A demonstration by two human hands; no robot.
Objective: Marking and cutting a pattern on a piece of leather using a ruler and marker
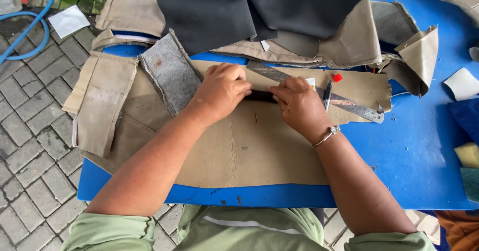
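Black and narrow, a small strip of material [260, 96] lies flat on a large tan leatherette sheet [239, 151], near that sheet's far edge, and both hands bear down on it. The left hand [222, 92] covers the strip's left end, its fingers [238, 87] curled and pressed together, tips on the black piece. The right hand [298, 105] holds the right end the same way, fingers [279, 94] bunched close and pressed down, with a silver bracelet [327, 136] at the wrist. Only the short middle stretch of the strip shows between the two hands.

Just beyond the right hand a steel ruler [349, 105] lies slanted across the tan sheet, its near end hidden under the knuckles. A dark pen [327, 94] rests across the ruler, and a small red bit [337, 77] sits close to it. Left of the left hand a grey felt-backed piece [171, 71] lies folded back over the tan sheet.

All of this rests on a blue table [414, 151]. Farther back, black leatherette sheets [249, 9] are piled on more tan offcuts [349, 41]. Yellow and green scraps [469, 166] lie at the table's right edge. Grey paving [30, 131] shows to the left, with a blue hose [30, 24] on it.
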